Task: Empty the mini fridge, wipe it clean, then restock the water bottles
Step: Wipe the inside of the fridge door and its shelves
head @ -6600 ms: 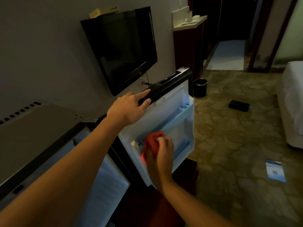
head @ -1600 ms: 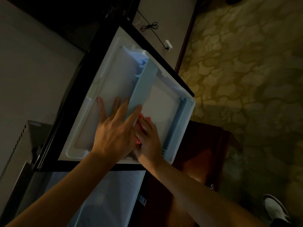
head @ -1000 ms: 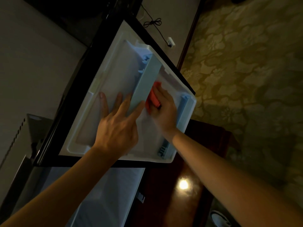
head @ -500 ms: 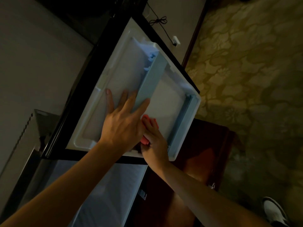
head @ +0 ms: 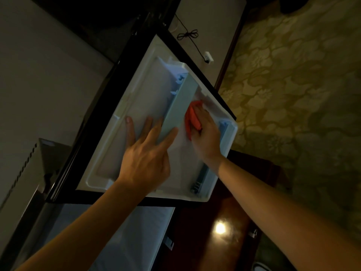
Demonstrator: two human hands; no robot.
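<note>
- On the inner side of the open mini fridge door (head: 109, 169), swung out over the patterned carpet (head: 304, 98), both hands are seen at work.
- The door liner is observed as white moulded plastic with a raised rim; a pale blue-grey shelf rail (head: 179, 106) crosses it, and a second rail (head: 224, 133) lies along the outer edge.
- The fridge cavity (head: 109, 237) is seen below the door, pale and dimly lit; no bottles can be made out in it.
- The left hand (head: 146, 153) is laid flat on the liner, its fingers (head: 130, 128) straight and spread, the index finger and thumb touching the near end of the shelf rail; nothing is gripped.
- The right hand (head: 205, 133) is curled round a red cloth (head: 192, 118), bunched and soft, pressed against the liner between the two rails.
- A dark glossy wooden cabinet (head: 224, 231) with a light reflection is noted beneath the door; a black cord (head: 187, 34) lies coiled on the wall behind.
- Compared with half a second earlier, the cloth is recorded further up the liner, away from the left hand, which is found unmoved.
</note>
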